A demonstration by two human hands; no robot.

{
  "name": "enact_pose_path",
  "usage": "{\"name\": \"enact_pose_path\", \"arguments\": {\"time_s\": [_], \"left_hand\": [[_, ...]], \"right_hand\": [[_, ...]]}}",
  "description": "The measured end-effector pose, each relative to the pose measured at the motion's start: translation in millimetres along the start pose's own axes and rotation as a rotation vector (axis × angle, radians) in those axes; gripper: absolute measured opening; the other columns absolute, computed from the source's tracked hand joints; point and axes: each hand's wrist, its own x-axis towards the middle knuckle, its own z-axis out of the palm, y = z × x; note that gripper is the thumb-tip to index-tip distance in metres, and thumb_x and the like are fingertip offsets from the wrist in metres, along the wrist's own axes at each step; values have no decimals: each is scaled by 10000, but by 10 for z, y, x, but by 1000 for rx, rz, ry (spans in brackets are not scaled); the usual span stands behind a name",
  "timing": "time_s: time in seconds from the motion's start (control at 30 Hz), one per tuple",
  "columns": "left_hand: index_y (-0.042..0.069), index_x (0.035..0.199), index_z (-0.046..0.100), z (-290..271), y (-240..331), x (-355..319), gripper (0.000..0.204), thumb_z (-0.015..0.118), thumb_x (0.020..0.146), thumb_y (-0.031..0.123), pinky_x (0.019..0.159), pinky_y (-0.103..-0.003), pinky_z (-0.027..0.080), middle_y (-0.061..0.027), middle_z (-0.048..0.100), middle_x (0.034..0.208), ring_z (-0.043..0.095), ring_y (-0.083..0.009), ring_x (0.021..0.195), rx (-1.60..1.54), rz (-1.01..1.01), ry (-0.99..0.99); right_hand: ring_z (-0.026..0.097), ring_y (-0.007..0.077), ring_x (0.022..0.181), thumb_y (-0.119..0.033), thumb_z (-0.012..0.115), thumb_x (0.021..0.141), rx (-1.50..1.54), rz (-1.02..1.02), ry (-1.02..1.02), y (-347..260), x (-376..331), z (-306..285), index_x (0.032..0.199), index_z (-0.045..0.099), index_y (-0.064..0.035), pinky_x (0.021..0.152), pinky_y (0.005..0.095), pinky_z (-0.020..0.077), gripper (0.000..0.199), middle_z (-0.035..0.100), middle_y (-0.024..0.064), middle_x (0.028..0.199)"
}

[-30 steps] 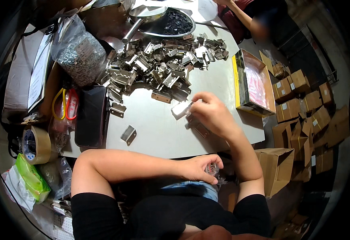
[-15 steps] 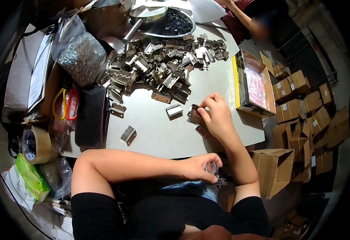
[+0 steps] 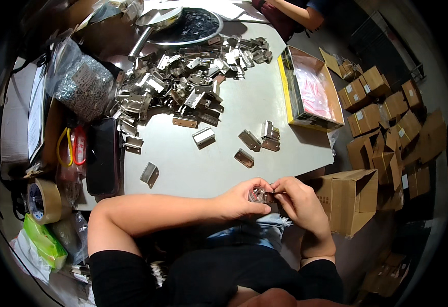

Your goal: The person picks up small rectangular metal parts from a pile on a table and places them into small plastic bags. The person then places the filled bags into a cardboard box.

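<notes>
Currently, head view, one entry per item.

Left hand [image 3: 242, 199]: I am curling it at the near edge of the counter [image 3: 265, 102], grip clenched around a small clear packet [image 3: 256, 194] that is showing glints of small parts; what they are I cannot tell.

Right hand [image 3: 298, 197]: I am pinching a small metal hinge piece [image 3: 270, 197] between thumb and fingertips, and it is touching the packet in my left hand. Both hands are meeting just below the counter edge, above my lap.

Loose hinges [image 3: 257, 143]: four are lying apart on the bare counter ahead of my hands, with one more hinge [image 3: 150, 174] sitting alone to the left.

Hinge pile [image 3: 183, 87]: a large heap is spreading across the far left half of the counter.

Round metal pan [image 3: 193, 25]: it is sitting beyond the pile, holding dark small parts.

Open yellow-sided box [image 3: 311, 87]: it is resting on the right of the counter with a pinkish plastic bag inside.

Bag of screws [image 3: 83, 87], black case [image 3: 101, 156] and tape roll [image 3: 44, 200]: these are lining the left side.

Cardboard cartons [image 3: 382, 112]: many are lying on the floor to my right, one open carton [image 3: 349, 199] standing just beside my right hand.

Another person's arm [image 3: 301, 13]: it is showing at the far edge.
</notes>
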Motion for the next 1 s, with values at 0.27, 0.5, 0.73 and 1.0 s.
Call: {"name": "enact_pose_path", "arguments": {"time_s": [0.27,0.5,0.73,1.0], "left_hand": [[66,1263,425,58,41,-18,567,778,823,127,791,-242,457,-2,520,1024,520,-75,910,157,53,-4],[72,1241,421,20,12,-5,590,798,800,178,668,-204,445,-2,516,973,514,-63,817,121,-73,-111],[73,1235,416,64,153,-60,610,810,788,205,651,-194,441,4,500,1001,505,-60,817,18,-157,-210],[50,1277,379,64,74,-10,607,758,849,254,800,-238,440,-14,489,1022,492,-91,937,256,115,-138]], "right_hand": [[642,301,765,16,721,751,135,-117,27,76,50,-55,933,658,-16,682,352,521,195,645,136,857],[633,245,750,-1,740,742,135,-217,-125,14,145,-176,921,700,-43,677,316,519,188,614,92,870],[640,245,738,-26,758,737,319,-229,-247,50,229,-198,888,692,-30,665,315,516,164,642,91,833],[648,280,745,-64,757,745,179,-107,-213,24,262,-112,826,654,-13,655,325,511,141,660,121,821]]}}
